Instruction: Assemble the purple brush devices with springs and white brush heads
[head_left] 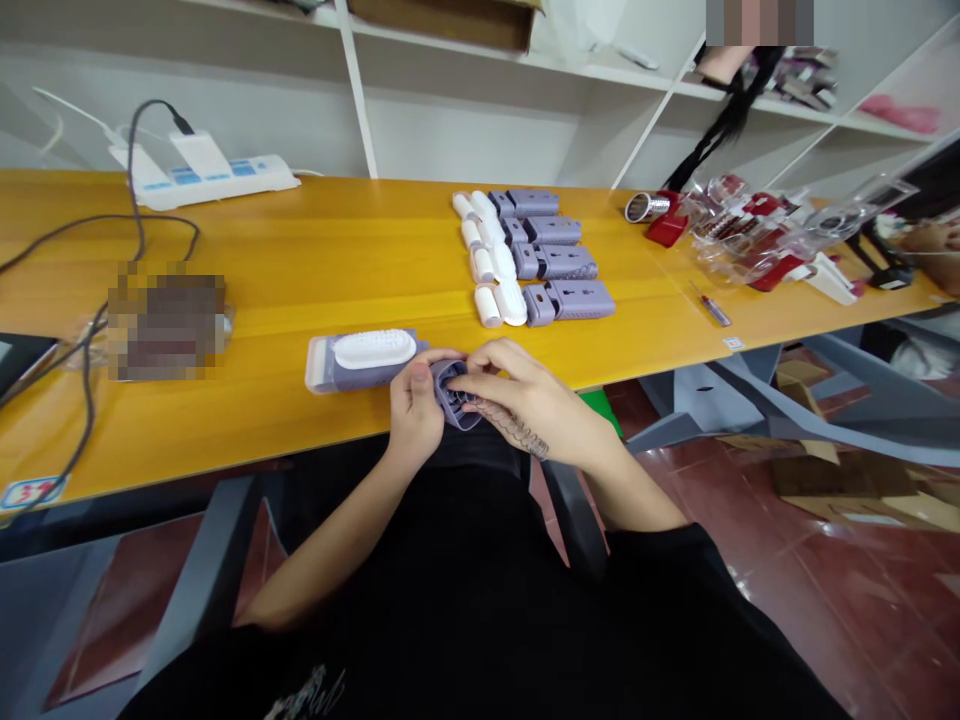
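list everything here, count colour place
table: one, yellow, centre
open housing: one, purple, front middle
coil: one, dark, by housing
case: one, purple and white, left of housing
blocks: eight, purple, centre back
pieces: several, white, beside blocks
power strip: one, white, back left
cables: number unclear, dark, left
slim tool: one, reddish, right
plastic parts: several, red and clear, right
shelving: one, white, back
cardboard: several pieces, brown, floor right
left hand: one, bare, holding housing
right hand: one, bare, at housing's opening

Ahead-left of the grip on the grey housing (448, 410), a hand could pass across the yellow table (337, 250), but the white-topped case (373, 349) blocks just left, the rows of grey cases (562, 262) ahead-right.
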